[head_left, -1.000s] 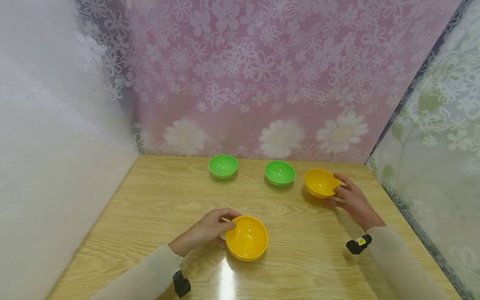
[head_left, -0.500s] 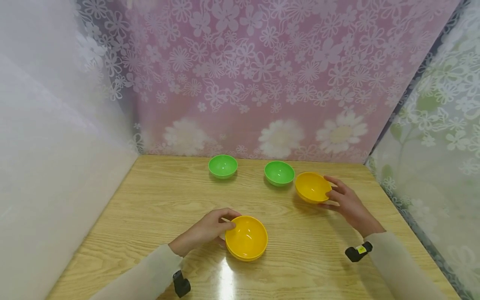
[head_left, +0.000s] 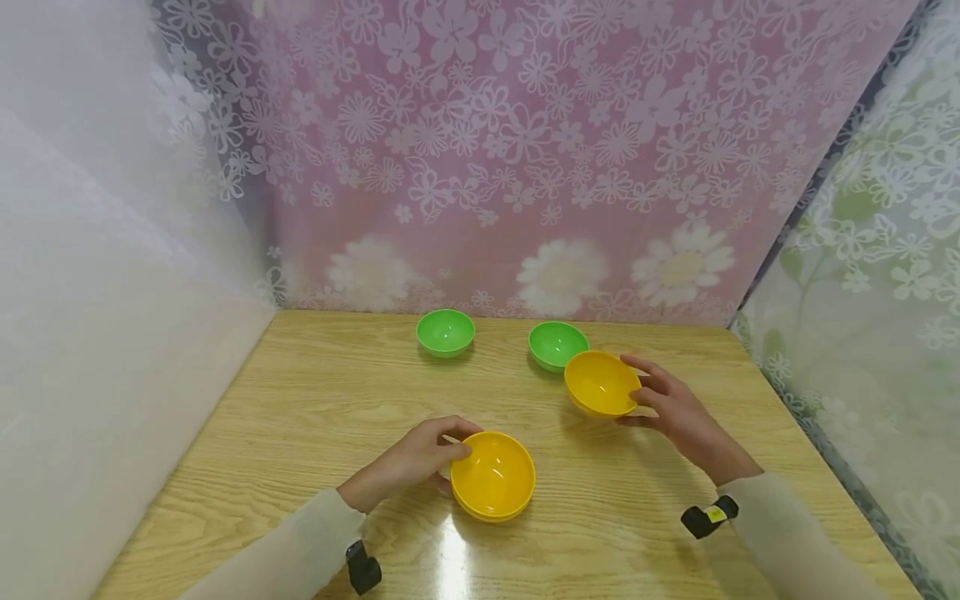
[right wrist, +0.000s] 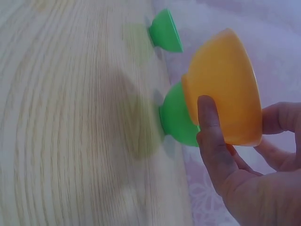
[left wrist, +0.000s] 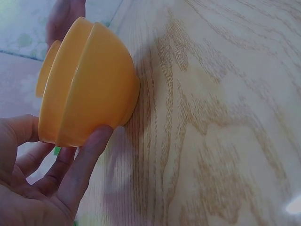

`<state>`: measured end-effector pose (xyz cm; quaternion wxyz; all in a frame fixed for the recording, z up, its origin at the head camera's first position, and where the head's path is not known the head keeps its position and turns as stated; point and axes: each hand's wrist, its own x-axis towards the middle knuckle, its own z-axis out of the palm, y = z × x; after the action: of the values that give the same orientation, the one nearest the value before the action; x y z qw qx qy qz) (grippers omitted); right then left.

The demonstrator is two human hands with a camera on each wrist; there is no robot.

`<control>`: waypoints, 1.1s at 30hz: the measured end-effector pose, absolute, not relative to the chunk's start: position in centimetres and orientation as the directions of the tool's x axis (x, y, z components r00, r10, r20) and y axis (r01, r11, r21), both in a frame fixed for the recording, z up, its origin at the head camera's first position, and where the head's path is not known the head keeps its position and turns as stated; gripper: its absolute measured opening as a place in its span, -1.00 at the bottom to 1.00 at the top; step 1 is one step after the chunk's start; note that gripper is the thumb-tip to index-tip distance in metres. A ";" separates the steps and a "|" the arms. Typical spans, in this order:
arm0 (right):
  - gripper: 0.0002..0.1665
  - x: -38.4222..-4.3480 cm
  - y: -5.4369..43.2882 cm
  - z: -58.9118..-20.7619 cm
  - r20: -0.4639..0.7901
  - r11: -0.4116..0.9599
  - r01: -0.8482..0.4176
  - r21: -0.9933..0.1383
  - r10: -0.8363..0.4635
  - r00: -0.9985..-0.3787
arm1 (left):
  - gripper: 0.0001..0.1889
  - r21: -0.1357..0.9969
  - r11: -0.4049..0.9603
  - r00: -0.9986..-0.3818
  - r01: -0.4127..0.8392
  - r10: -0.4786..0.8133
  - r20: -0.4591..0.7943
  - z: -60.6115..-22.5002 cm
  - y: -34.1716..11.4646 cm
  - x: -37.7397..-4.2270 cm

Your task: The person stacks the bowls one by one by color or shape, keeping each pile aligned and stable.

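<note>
Sleeves: pale, a small black camera [head_left: 363,568] by the left wrist, another [head_left: 708,517] by the right.
Left hand: the left of the two hands [head_left: 420,458] grips a rim, thumb and fingers curled round its left side.
Nested yellow bowls: two, one inside the other [head_left: 492,479], mouths up, toward the front of the bench [head_left: 322,392].
Right hand: this one [head_left: 678,417] pinches a bowl by its right side.
Single yellow bowl: held above the wood [head_left: 600,383], mouth up, toward the bench's right edge.
Nearer green bowl: upright [head_left: 555,343], just behind the held one; I can't tell whether they touch.
Farther green bowl: upright [head_left: 446,332], near the back edge.
Backdrop: pink flowered curtain [head_left: 480,167].
</note>
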<state>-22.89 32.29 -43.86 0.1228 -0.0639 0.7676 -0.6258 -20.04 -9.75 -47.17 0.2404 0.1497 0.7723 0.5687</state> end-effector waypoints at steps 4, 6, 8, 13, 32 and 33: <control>-0.22 -22.4 31.1 -43.6 -0.110 0.206 0.053 -0.977 -0.277 -0.955 | -0.68 0.949 0.314 -0.841 -0.036 0.503 -0.198 -47.2 -9.8 -20.1; -0.23 -22.2 30.5 -43.4 -0.112 0.208 0.052 -0.977 -0.289 -0.951 | -0.68 0.948 0.316 -0.842 -0.033 0.503 -0.197 -47.2 -9.8 -20.1; -0.24 -22.0 29.8 -43.2 -0.111 0.209 0.048 -0.977 -0.303 -0.947 | -0.68 0.948 0.316 -0.842 -0.034 0.502 -0.197 -47.3 -9.8 -20.1; -0.25 -21.3 28.4 -42.8 -0.094 0.210 0.021 -0.978 -0.346 -0.933 | -0.68 0.948 0.318 -0.842 -0.036 0.500 -0.200 -47.2 -9.7 -20.1; -0.23 -19.9 24.7 -41.7 -0.106 0.210 0.008 -0.978 -0.459 -0.882 | -0.67 0.945 0.325 -0.839 -0.028 0.506 -0.199 -47.1 -9.8 -20.1; -0.23 -19.8 24.5 -41.7 -0.107 0.207 0.010 -0.978 -0.465 -0.879 | -0.67 0.946 0.324 -0.838 -0.028 0.508 -0.199 -47.1 -9.8 -20.1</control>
<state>-19.82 24.51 -41.75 0.1942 -0.1513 0.7523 -0.6111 -20.06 -9.76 -47.06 0.2388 0.1541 0.7777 0.5607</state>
